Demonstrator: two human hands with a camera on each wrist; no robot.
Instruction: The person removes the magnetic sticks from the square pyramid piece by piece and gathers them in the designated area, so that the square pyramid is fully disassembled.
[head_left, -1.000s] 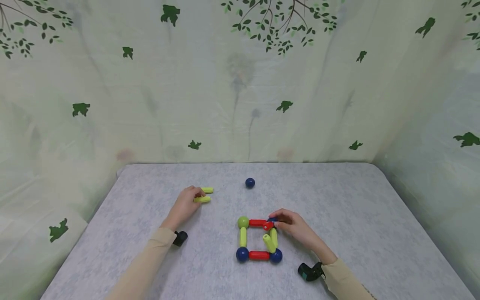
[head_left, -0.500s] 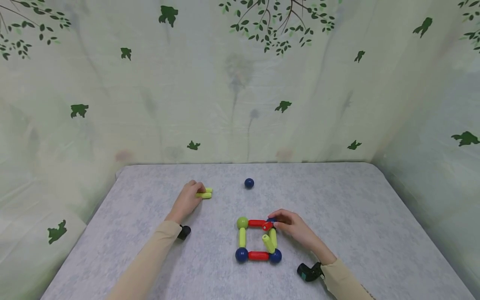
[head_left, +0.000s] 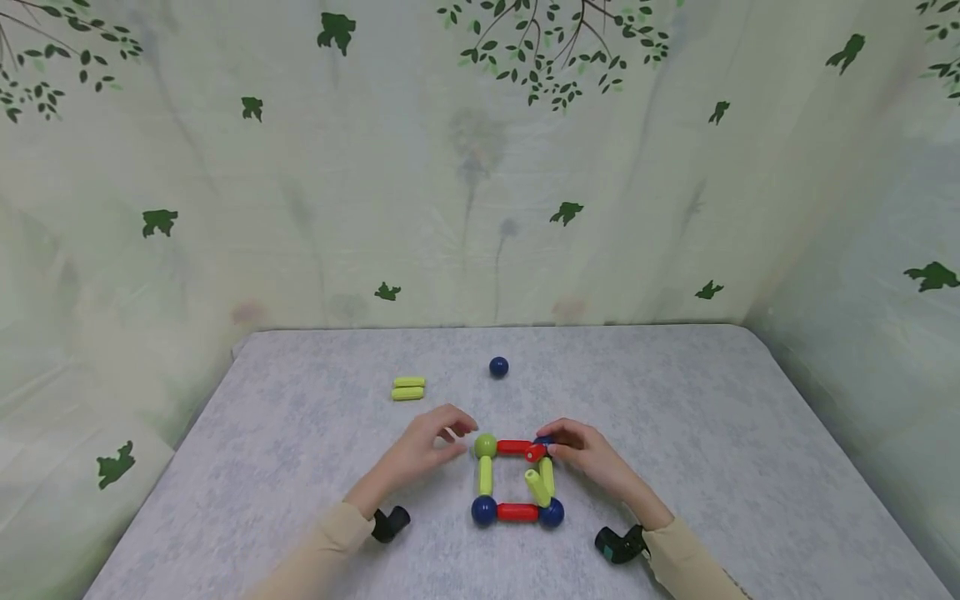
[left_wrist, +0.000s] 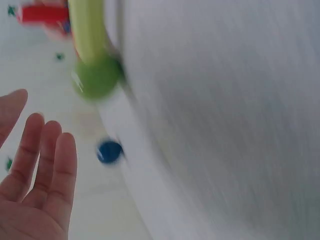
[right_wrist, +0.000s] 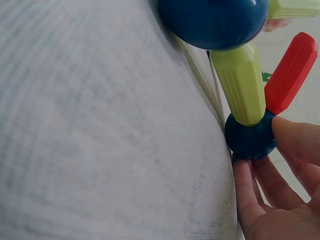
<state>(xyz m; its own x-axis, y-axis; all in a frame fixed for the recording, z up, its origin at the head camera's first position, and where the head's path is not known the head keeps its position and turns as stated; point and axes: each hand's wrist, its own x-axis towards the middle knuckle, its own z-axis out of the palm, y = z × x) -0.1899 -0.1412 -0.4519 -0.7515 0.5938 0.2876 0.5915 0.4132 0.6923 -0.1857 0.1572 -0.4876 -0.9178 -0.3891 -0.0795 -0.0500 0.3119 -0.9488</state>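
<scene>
A square frame of magnetic rods and balls lies on the table, with red rods (head_left: 517, 512) along its front and back and yellow-green rods (head_left: 486, 475) at its sides. Its corners are one green ball (head_left: 486, 447) and several blue balls (head_left: 551, 512). Another yellow-green rod (head_left: 536, 486) and a red rod (right_wrist: 291, 72) stick up from the right-hand corners. My right hand (head_left: 588, 454) pinches the back right blue ball (right_wrist: 250, 137) between thumb and fingers. Beside the green ball, my left hand (head_left: 427, 446) holds nothing, its fingers parted in the left wrist view.
Two loose yellow-green rods (head_left: 408, 388) lie side by side at the back left of the table (head_left: 675, 400). A single blue ball (head_left: 498, 367) rests near the back edge. A patterned curtain (head_left: 420, 167) hangs behind the table.
My left hand pushed the two loose rods together, let go of them and came right and nearer, up to the green ball. The right hand stays on its blue ball.
</scene>
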